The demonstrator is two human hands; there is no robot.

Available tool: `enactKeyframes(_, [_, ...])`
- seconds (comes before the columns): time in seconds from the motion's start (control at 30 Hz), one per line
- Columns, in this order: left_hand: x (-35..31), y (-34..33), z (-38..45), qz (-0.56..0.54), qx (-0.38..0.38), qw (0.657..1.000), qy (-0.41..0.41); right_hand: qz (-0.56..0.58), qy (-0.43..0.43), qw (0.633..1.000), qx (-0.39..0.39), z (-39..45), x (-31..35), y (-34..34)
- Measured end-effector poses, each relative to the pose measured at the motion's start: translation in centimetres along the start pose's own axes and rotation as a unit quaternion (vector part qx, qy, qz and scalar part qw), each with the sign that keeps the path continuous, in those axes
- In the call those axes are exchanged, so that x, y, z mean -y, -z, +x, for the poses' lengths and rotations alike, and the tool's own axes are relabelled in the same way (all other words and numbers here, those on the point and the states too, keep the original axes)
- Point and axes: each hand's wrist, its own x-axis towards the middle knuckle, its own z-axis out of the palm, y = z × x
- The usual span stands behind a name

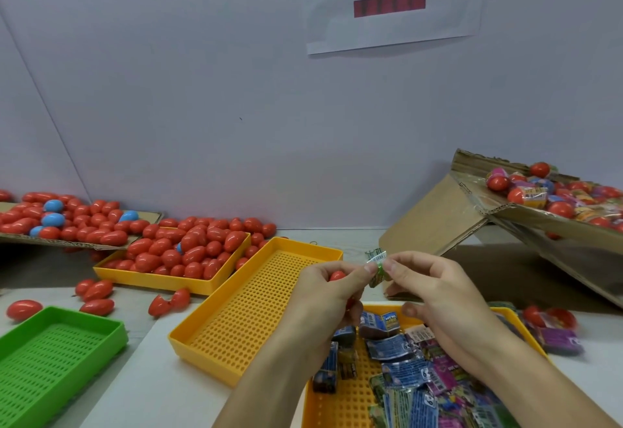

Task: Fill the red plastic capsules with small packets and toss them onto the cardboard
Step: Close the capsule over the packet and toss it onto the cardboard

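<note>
2 hands meet above the table: the left hand (332, 287) curls round a red capsule (337, 275), of which only a sliver shows between thumb and fingers, while its thumb and forefinger also pinch one end of a small green packet (377, 267). The right hand (435, 292) pinches the packet's other end, so the packet sits just beside the capsule, above and to its right (whether it has entered the capsule is hard to tell). Below the hands a yellow tray of packets (499, 313) holds blue, purple and green sachets. An empty yellow tray (256, 309) lies just left of the wrists, a green tray (50, 353) further left. Another yellow tray (148, 279) heaped with red capsules stands behind, beside a flat cardboard sheet (148, 217) bearing red and blue ones. At right, the tilted cardboard (445, 215) carries filled capsules.
</note>
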Motion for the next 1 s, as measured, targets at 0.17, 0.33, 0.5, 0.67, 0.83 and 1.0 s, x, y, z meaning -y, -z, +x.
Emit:
enactKeyframes(0.17, [0.08, -0.08, 0.07, -0.032, 0.001, 0.999, 0.007, 0.038, -0.036, 0.998, -0.019, 0.16, -0.05, 0.15])
enactKeyframes(0.33, [0.10, 0.06, 0.27, -0.037, -0.061, 0.997, -0.001, 0.056, -0.063, 0.996, -0.007, 0.18, 0.10, 0.24])
enactKeyframes(0.5, [0.31, -0.18, 0.11, 0.047, -0.075, 0.996, -0.015, 0.088, -0.065, 0.994, 0.010, 0.04, 0.21, -0.10])
enactKeyframes(0.67, [0.22, -0.49, -0.11, 0.107, -0.060, 0.992, -0.021, 0.089, -0.059, 0.994, -0.005, 0.07, 0.30, 0.03])
enactKeyframes(0.83, [0.14, -0.42, -0.10, 0.105, -0.065, 0.992, -0.012, 0.091, -0.044, 0.995, -0.013, 0.16, 0.13, -0.05])
enactKeyframes(1.0, [-0.02, -0.35, -0.18, 0.039, -0.021, 0.998, 0.043, 0.142, -0.047, 0.988, 0.021, 0.06, 0.43, -0.09])
